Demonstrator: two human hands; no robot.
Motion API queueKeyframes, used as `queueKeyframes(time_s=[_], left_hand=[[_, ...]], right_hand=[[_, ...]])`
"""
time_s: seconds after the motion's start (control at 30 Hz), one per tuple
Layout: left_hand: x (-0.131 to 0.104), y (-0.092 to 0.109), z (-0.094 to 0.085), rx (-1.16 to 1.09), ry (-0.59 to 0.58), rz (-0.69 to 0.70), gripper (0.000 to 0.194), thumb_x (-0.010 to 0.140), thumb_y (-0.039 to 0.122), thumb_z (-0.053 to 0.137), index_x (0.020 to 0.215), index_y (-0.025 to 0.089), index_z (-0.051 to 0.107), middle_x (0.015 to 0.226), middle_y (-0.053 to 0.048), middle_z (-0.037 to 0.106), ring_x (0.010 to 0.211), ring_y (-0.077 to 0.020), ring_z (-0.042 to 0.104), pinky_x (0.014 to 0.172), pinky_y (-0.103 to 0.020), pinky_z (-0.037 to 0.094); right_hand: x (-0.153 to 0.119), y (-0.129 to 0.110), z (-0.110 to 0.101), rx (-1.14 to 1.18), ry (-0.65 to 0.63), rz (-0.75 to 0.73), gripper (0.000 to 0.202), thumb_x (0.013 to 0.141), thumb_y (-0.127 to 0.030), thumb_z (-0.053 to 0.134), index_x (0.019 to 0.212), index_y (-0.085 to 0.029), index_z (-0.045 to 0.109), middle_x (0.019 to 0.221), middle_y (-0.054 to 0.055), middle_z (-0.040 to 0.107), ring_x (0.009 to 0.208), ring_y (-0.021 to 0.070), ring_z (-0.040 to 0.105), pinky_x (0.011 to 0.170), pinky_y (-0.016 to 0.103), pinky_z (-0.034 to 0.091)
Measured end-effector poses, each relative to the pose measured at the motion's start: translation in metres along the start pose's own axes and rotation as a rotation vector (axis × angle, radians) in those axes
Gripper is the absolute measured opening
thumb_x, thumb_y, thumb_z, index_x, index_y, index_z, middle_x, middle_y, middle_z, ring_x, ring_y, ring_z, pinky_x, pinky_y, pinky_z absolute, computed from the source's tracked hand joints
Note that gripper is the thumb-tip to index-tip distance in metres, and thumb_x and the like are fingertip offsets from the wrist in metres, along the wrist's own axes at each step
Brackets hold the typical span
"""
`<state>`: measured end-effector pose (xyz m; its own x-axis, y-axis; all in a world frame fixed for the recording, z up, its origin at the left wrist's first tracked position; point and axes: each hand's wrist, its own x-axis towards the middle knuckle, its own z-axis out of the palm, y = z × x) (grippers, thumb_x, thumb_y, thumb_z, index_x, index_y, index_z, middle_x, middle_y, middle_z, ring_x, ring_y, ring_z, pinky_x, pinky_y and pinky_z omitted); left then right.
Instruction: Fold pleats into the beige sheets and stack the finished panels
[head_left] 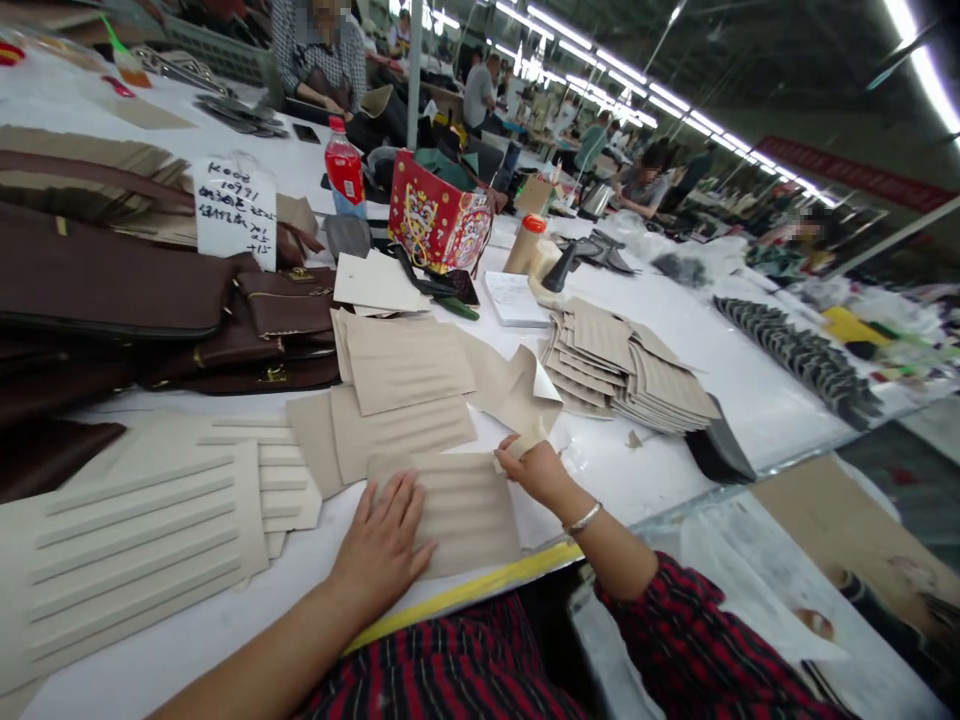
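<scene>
A beige ribbed panel (469,515) lies at the table's front edge. My left hand (386,540) rests flat on its left part, fingers stretched out. At its upper right corner my right hand (536,470) is closed in a pinch, with a small curled beige strip (529,438) in it. Whether that strip is joined to the panel is hidden by my fingers. Just beyond lies a crumpled beige sheet (517,390) with a white underside showing. More beige panels (409,365) overlap behind my left hand.
Cream boards with raised strips (142,550) lie at left, below dark brown leather bags (112,275). A stack of beige ribbed pieces (622,365) stands at right. Farther back are a red patterned box (435,215), a bottle (345,170) and a glue bottle (525,245). Other people work beyond.
</scene>
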<state>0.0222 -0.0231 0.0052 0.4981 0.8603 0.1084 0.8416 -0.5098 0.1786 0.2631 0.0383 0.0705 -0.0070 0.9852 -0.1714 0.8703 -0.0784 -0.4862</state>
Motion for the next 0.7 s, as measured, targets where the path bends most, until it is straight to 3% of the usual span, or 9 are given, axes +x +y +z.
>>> queueKeyframes(time_s=[0.13,0.2,0.27,0.4,0.47,0.53,0.6,0.7], left_hand=[[0.005,-0.002,-0.004,-0.006,-0.025,0.023,0.053,0.083,0.043,0.04,0.125,0.012,0.045,0.138,-0.013,0.034,0.129,-0.0262,0.027,0.107,-0.046,0.011],[0.013,0.007,-0.006,-0.009,-0.044,0.019,0.047,0.083,0.037,0.04,0.123,0.014,0.047,0.137,-0.012,0.036,0.128,-0.0264,0.028,0.106,-0.047,0.01],[0.024,0.03,-0.005,-0.027,-0.049,0.016,0.046,0.083,0.035,0.039,0.125,0.016,0.046,0.138,-0.012,0.035,0.128,-0.028,0.027,0.105,-0.05,0.009],[0.045,0.088,0.005,-0.116,-0.08,0.159,0.065,0.08,0.056,0.036,0.131,0.017,0.037,0.141,-0.015,0.027,0.13,-0.035,0.016,0.101,-0.059,0.005],[0.05,0.097,0.006,-0.127,-0.121,0.245,0.069,0.079,0.059,0.034,0.132,0.016,0.035,0.142,-0.015,0.026,0.131,-0.0356,0.015,0.1,-0.06,0.004],[0.05,0.086,-0.001,-0.128,-0.175,0.373,0.062,0.08,0.053,0.036,0.133,0.018,0.034,0.142,-0.012,0.026,0.131,-0.032,0.016,0.102,-0.058,0.005],[0.046,0.06,-0.015,-0.148,-0.235,0.536,0.056,0.08,0.042,0.04,0.133,0.023,0.033,0.142,-0.007,0.029,0.131,-0.0272,0.019,0.103,-0.055,0.004],[0.035,0.023,-0.034,-0.197,-0.283,0.667,0.054,0.079,0.032,0.043,0.131,0.031,0.034,0.14,0.0,0.033,0.132,-0.0239,0.019,0.105,-0.052,0.003]], right_hand=[[-0.034,0.016,-0.003,0.333,-0.183,0.066,0.018,0.077,-0.033,0.05,0.076,-0.018,0.06,0.054,-0.002,0.059,0.047,0.0111,0.057,0.046,0.02,0.045],[-0.05,0.023,-0.005,0.468,-0.24,0.122,0.021,0.076,-0.035,0.051,0.08,-0.017,0.059,0.049,-0.004,0.056,0.043,0.0108,0.054,0.042,0.02,0.043],[-0.06,0.028,-0.011,0.548,-0.153,0.153,0.026,0.076,-0.038,0.052,0.085,-0.015,0.059,0.047,-0.004,0.055,0.041,0.0102,0.051,0.041,0.02,0.042],[-0.069,0.044,-0.023,0.656,0.236,0.256,0.036,0.074,-0.045,0.055,0.09,-0.013,0.059,0.056,0.001,0.061,0.048,0.0121,0.056,0.048,0.023,0.047],[-0.074,0.054,-0.027,0.749,0.267,0.317,0.04,0.072,-0.047,0.057,0.094,-0.013,0.058,0.066,0.004,0.064,0.058,0.0154,0.062,0.057,0.028,0.052],[-0.079,0.059,-0.026,0.807,0.215,0.311,0.041,0.072,-0.046,0.057,0.097,-0.013,0.057,0.075,0.006,0.065,0.068,0.0176,0.064,0.064,0.031,0.053],[-0.078,0.056,-0.023,0.777,0.152,0.234,0.04,0.074,-0.045,0.056,0.098,-0.013,0.057,0.08,0.007,0.065,0.07,0.0175,0.064,0.067,0.031,0.053],[-0.063,0.035,-0.013,0.552,0.034,0.02,0.029,0.078,-0.041,0.051,0.089,-0.016,0.061,0.081,0.005,0.065,0.069,0.0147,0.062,0.067,0.027,0.049]])
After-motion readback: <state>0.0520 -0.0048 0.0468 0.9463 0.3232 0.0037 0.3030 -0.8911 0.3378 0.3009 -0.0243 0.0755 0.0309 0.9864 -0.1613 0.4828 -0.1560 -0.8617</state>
